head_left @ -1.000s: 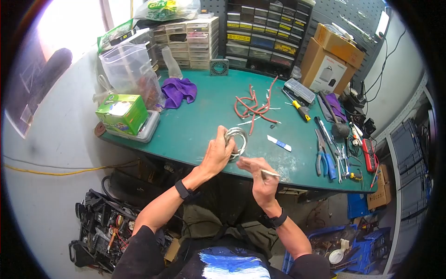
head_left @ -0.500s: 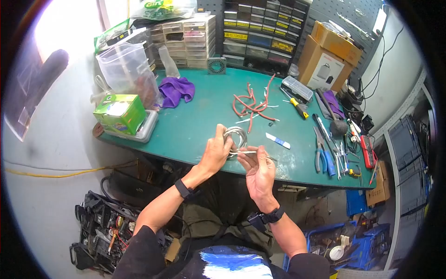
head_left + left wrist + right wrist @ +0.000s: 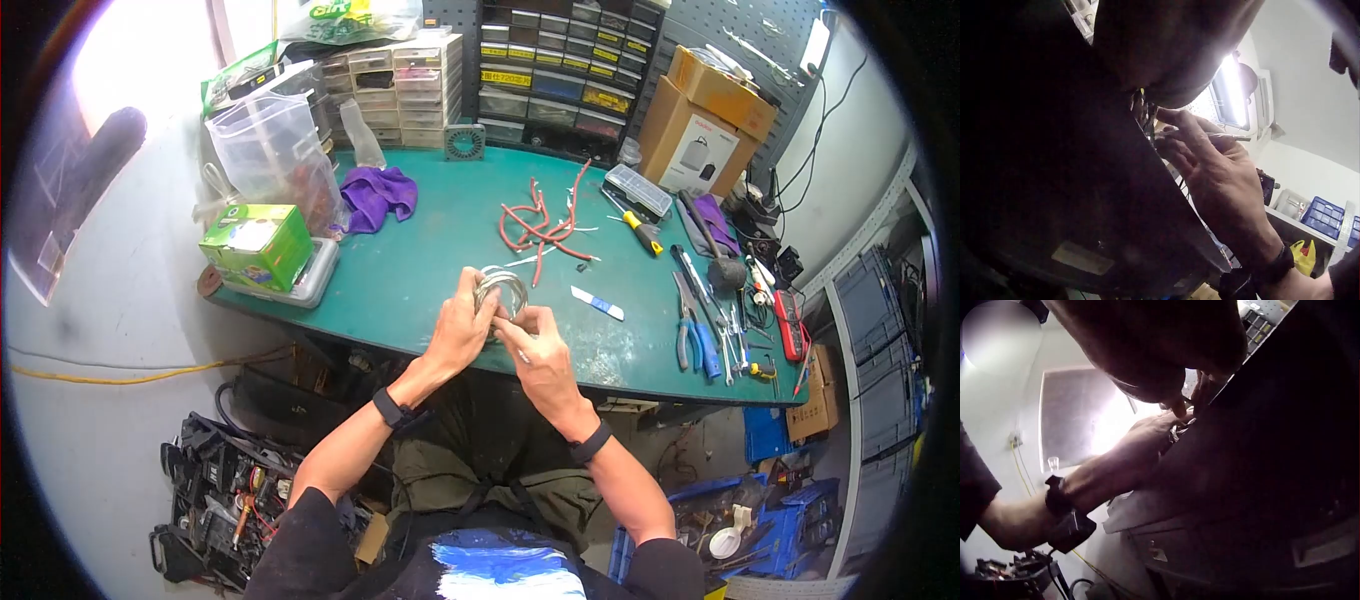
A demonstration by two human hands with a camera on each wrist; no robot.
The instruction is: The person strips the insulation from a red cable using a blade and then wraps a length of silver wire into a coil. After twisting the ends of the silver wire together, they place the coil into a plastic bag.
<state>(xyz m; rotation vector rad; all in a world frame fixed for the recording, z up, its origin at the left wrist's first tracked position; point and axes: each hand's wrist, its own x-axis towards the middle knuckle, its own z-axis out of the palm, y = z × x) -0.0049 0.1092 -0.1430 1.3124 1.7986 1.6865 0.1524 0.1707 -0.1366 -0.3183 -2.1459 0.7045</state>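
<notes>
A coil of pale silvery cable (image 3: pixel 515 286) is held up over the front edge of the green table, gripped on its left side by the left hand (image 3: pixel 458 328). At the coil's lower right, the fingers of the right hand (image 3: pixel 540 360) pinch the cable. In the left wrist view a pale cable end (image 3: pixel 1235 137) sticks out past the right hand (image 3: pixel 1222 187). The right wrist view shows the left hand (image 3: pixel 1141 447) at the coil (image 3: pixel 1176 432), partly hidden by the dark near hand.
Red cable pieces (image 3: pixel 540 235) lie behind the hands, with a blue-and-white cutter (image 3: pixel 597 303) to their right. Pliers (image 3: pixel 690 335), a screwdriver (image 3: pixel 643 232) and a red meter (image 3: pixel 793 326) are at the right. A green box (image 3: pixel 257 246) and purple cloth (image 3: pixel 377 198) are at the left.
The right hand has turned from palm up to back up and moved left against the coil. The left hand has shifted slightly left, still gripping the coil.
</notes>
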